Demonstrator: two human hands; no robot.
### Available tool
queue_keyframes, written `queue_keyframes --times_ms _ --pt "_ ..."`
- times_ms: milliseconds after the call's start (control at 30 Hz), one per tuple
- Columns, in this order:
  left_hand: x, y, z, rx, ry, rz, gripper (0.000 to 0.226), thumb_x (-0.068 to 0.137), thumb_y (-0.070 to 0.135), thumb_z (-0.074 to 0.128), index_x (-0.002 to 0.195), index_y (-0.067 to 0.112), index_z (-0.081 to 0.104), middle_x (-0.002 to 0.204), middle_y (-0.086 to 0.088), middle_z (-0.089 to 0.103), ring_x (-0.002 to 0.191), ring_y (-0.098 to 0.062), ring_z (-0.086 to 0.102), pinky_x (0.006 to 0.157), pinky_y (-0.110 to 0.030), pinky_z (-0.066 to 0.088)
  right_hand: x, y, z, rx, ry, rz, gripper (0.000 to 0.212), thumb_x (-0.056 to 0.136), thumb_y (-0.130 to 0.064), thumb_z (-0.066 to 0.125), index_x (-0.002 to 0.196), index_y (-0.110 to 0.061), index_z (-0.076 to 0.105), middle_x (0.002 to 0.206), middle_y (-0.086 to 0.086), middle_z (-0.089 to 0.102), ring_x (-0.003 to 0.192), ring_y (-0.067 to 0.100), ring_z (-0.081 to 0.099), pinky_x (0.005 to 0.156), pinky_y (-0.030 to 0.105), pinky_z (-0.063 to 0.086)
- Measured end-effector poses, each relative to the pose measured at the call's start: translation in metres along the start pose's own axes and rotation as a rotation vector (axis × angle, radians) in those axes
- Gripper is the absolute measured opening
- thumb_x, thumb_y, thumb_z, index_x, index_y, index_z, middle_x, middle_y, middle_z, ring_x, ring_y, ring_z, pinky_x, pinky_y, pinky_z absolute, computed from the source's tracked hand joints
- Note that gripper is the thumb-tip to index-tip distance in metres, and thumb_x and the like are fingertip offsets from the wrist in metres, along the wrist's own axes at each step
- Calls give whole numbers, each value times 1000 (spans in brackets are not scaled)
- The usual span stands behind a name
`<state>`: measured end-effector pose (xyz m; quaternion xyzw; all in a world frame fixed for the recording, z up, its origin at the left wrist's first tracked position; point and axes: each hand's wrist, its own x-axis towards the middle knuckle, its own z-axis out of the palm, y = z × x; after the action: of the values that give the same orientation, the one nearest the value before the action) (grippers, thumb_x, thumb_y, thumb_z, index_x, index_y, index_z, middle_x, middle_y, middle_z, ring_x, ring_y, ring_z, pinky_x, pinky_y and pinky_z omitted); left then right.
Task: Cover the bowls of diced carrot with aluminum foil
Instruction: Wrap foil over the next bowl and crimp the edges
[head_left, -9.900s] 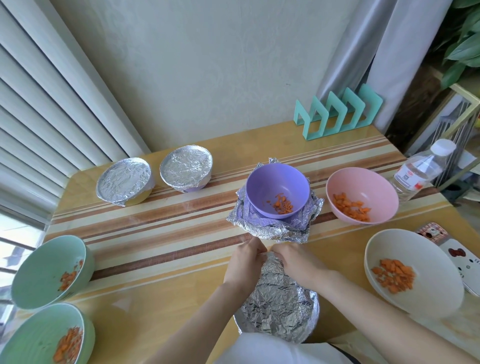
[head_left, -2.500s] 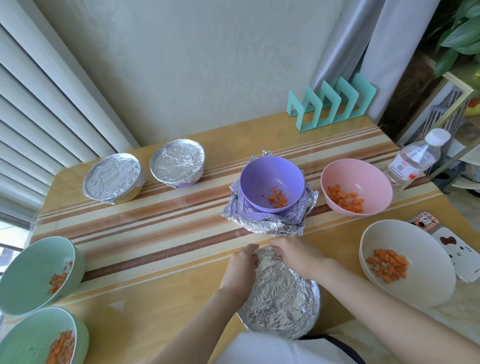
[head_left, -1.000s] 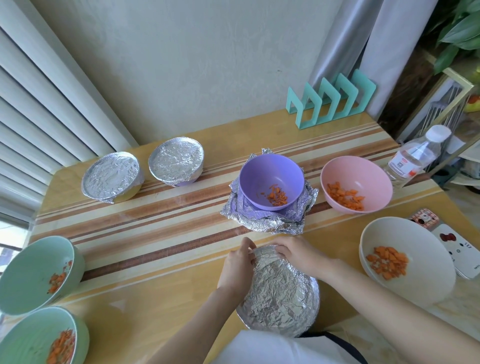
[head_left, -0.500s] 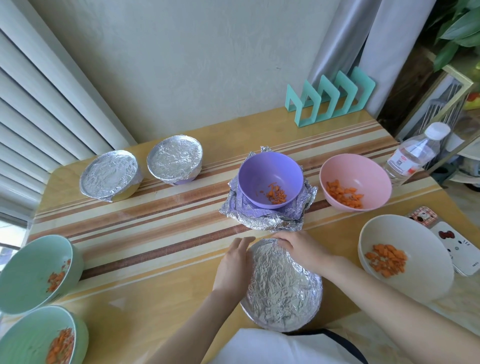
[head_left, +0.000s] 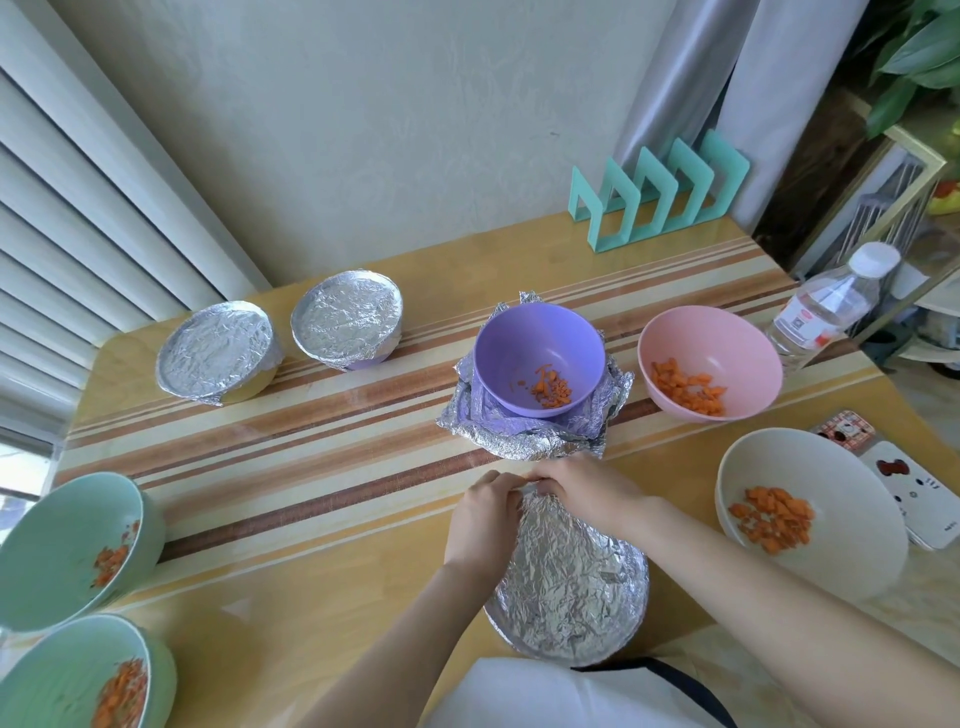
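Note:
A foil-covered bowl (head_left: 571, 587) sits at the table's near edge. My left hand (head_left: 483, 519) and my right hand (head_left: 582, 488) meet at its far rim, fingers curled onto the foil edge there. Beyond them a purple bowl (head_left: 540, 353) with diced carrot stands on a stack of crumpled foil sheets (head_left: 519, 441). A pink bowl (head_left: 711, 358) and a cream bowl (head_left: 810, 514) hold carrot, uncovered. Two green bowls (head_left: 67, 545) (head_left: 67, 675) with carrot stand at the left. Two foil-covered bowls (head_left: 215, 353) (head_left: 348, 317) are at the back left.
A water bottle (head_left: 831, 306) stands at the right edge, with a teal rack (head_left: 660, 197) by the wall. Two phone-like cases (head_left: 919, 499) lie at the far right. Window blinds (head_left: 62, 218) border the left side.
My left hand went from flat beside the bowl to curled at the foil's far rim, next to my right hand. The bowls have not moved.

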<state>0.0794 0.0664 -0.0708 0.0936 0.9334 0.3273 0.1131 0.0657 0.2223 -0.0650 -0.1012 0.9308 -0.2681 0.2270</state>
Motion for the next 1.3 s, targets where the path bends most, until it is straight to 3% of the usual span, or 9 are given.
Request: queue_keyframes --times_ms 100,233,400,500,633,833,1000,1100,1300 --pt "-2 -2 0 -21 -4 -33 20 92 15 54 108 13 67 97 -6 68 89 -24 60 68 -22 35 1 0 0 -62 5 -4 24 97 -21 49 116 -19 64 99 11 68 92 26 62 72 35 47" --pt "-2 1 1 -40 -37 -101 19 90 9 53 101 10 68 95 -9 68 88 -26 60 70 -28 37 0 -1 3 -155 3 24 26 93 -12 50 110 -25 64 97 7 67 89 27 63 64 32 45" --pt "0 3 2 -21 -56 -87 20 90 8 51 101 11 67 98 -9 67 91 -26 59 72 -29 39 1 4 5 -97 -38 16 23 94 -13 48 102 -31 61 89 3 64 78 26 60 68 43 51" --pt "-2 6 2 -59 -58 -76 20 90 10 53 103 12 68 96 -7 69 89 -24 60 69 -24 36 -3 6 4 -97 -11 17 23 94 -9 48 101 -24 64 88 5 65 74 22 54 63 34 44" --pt "-5 8 2 -132 -33 -122 21 89 13 57 108 9 65 99 -8 69 94 -24 61 76 -24 40 -5 6 0 -89 2 19 18 97 -16 48 102 -19 65 92 8 66 78 23 55 59 30 30" --pt "-12 5 7 -125 -25 -155 21 91 9 52 106 13 66 93 -8 70 87 -26 60 64 -25 34 -2 3 -3 -53 -59 48 19 99 -20 45 91 -15 62 79 6 57 70 24 49 60 33 33" --pt "-13 4 10 -121 -56 -223 13 92 4 47 100 14 49 92 -15 67 88 -33 58 66 -35 37 -5 2 5 -71 -57 -13 18 98 -20 44 101 -24 62 99 4 64 87 25 59 71 38 47" --pt "-13 8 12 -112 -75 -240 17 93 5 46 94 17 35 92 -17 63 88 -34 56 63 -33 32 -6 4 7 -129 -6 -20 25 94 -6 45 104 -21 62 104 5 66 91 26 61 68 34 44" --pt "-11 9 16 -82 -82 -222 17 91 1 46 99 15 42 94 -16 65 90 -35 57 63 -33 32 -11 9 7 -183 2 -58 24 93 -3 45 99 -22 58 97 6 66 85 26 60 60 31 35"
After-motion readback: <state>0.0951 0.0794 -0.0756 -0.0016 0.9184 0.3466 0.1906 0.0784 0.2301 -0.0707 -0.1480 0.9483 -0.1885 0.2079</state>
